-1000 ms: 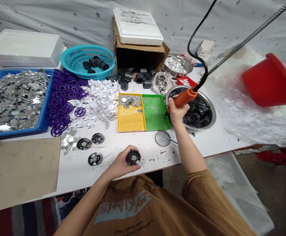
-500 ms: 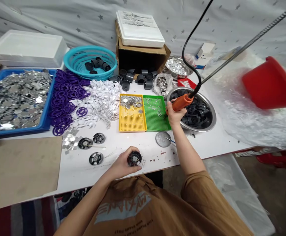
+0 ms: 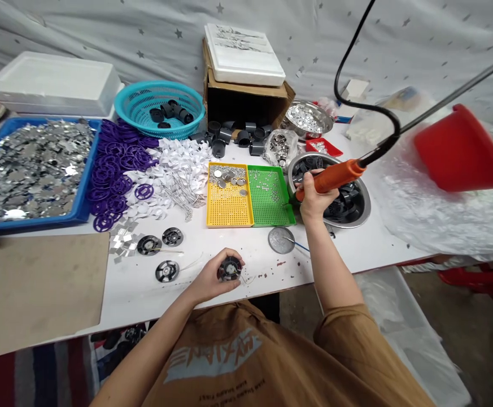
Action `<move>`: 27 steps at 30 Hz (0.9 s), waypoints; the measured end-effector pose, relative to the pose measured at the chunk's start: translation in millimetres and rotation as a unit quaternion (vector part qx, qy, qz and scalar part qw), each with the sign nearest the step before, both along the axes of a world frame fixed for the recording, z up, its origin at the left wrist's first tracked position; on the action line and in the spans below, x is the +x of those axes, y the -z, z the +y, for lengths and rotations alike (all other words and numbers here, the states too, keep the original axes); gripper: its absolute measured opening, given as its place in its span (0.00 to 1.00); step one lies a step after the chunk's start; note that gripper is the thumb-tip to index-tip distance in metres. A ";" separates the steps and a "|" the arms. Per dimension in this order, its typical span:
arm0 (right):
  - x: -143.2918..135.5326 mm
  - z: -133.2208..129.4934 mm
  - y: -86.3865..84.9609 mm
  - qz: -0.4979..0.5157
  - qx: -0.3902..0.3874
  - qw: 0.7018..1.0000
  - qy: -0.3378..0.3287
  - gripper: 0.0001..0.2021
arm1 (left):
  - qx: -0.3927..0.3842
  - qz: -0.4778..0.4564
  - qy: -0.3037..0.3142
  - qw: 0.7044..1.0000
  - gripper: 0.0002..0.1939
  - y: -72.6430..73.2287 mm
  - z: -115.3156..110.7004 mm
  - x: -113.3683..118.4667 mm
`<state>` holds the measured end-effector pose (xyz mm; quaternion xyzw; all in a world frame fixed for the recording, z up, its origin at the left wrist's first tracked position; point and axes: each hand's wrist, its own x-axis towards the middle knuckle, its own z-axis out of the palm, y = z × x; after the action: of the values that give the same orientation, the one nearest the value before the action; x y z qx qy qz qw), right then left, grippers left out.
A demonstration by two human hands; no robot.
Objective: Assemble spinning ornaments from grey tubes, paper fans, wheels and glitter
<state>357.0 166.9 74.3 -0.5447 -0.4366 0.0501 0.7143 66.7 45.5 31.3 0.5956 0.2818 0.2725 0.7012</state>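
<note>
My left hand [image 3: 213, 278] is closed around a round black plastic part [image 3: 230, 269] near the table's front edge; thin pale wires stick out of it. In my right hand [image 3: 314, 202] is an orange electric screwdriver [image 3: 335, 176], held tilted with its dark tip over the right side of the green perforated tray [image 3: 267, 195]. Small screws lie in that tray. Beside it, the yellow perforated tray [image 3: 229, 209] holds tiny metal pieces and several silver discs. Left of my left hand lie three black round parts with wires, one of them a spoked disc [image 3: 167, 271].
A steel bowl [image 3: 367, 212] of black parts stands behind my right hand. A grey disc [image 3: 281, 240] lies before the trays. Purple rings [image 3: 108, 169], white pieces [image 3: 174, 161] and a blue tray [image 3: 83, 209] of metal plates fill the left. A cable and spring [image 3: 453, 93] hang upper right.
The screwdriver has tilted further over to the right, with its tip still over the green tray. My left hand still grips the black part, which has shifted slightly.
</note>
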 end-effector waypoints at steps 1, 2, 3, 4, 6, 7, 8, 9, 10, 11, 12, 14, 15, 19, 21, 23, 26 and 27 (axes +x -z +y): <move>-0.6 -2.6 -2.7 0.000 0.003 1.000 0.000 0.17 | -0.001 -0.003 0.000 1.000 0.21 0.6 0.6 1.5; -1.1 -4.5 -3.7 -0.001 0.003 1.000 0.000 0.17 | -0.001 0.000 0.000 1.000 0.21 1.1 1.0 3.1; -1.5 -5.6 -2.7 -0.002 0.002 1.000 -0.001 0.17 | 0.001 0.005 0.000 1.000 0.22 1.4 0.9 4.6; -1.8 -5.9 -0.2 -0.002 -0.001 1.000 -0.001 0.17 | 0.003 0.011 -0.001 1.000 0.22 1.5 0.5 5.8; -2.1 -4.1 8.0 -0.003 -0.008 1.000 -0.002 0.17 | 0.003 0.023 -0.003 1.000 0.22 1.9 -1.1 7.0; -2.0 -2.2 12.8 -0.004 -0.012 1.000 -0.002 0.17 | 0.002 0.028 -0.005 1.000 0.22 2.1 -2.2 6.8; -1.8 0.0 17.4 -0.007 -0.016 1.000 -0.003 0.18 | 0.001 0.033 -0.008 0.999 0.22 2.3 -3.3 6.0; -1.4 2.6 21.7 -0.010 -0.021 1.000 -0.003 0.18 | 0.000 0.038 -0.011 0.999 0.22 2.6 -4.2 4.7; -0.9 5.3 25.4 -0.014 -0.026 1.000 -0.001 0.18 | 0.000 0.043 -0.015 0.999 0.21 2.7 -5.1 3.2; -0.1 7.9 28.4 -0.018 -0.031 0.999 0.003 0.19 | 0.000 0.048 -0.018 0.999 0.21 2.8 -5.8 1.6; 0.7 10.5 30.9 -0.022 -0.037 0.999 0.008 0.19 | -0.001 0.051 -0.021 0.998 0.20 2.8 -6.4 0.1; 2.6 14.7 34.7 -0.027 -0.048 0.998 0.018 0.20 | -0.006 0.056 -0.024 0.998 0.19 2.5 -7.1 -1.9; 3.6 16.3 36.2 -0.028 -0.053 0.998 0.021 0.20 | -0.008 0.056 -0.025 0.998 0.18 2.5 -7.4 -2.3; 7.0 18.7 41.1 -0.025 -0.064 0.997 0.019 0.21 | -0.008 0.057 -0.029 0.998 0.16 2.9 -8.0 -0.3; 8.4 18.4 43.0 -0.028 -0.063 0.997 0.021 0.21 | -0.012 0.059 -0.035 0.998 0.15 3.1 -8.0 1.2; 9.6 18.3 44.4 -0.032 -0.058 0.997 0.025 0.20 | -0.014 0.063 -0.046 0.997 0.14 2.7 -7.9 2.2; 10.4 19.2 45.4 -0.038 -0.052 0.997 0.035 0.20 | -0.003 0.068 -0.056 0.996 0.13 0.6 -7.9 2.3; 10.3 19.7 45.4 -0.040 -0.053 0.997 0.039 0.20 | 0.001 0.068 -0.056 0.996 0.12 -0.2 -8.1 2.0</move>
<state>367.4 186.7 28.8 -0.5998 -0.4401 0.0234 0.6678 68.7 37.4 31.5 0.5972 0.3610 0.2703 0.6634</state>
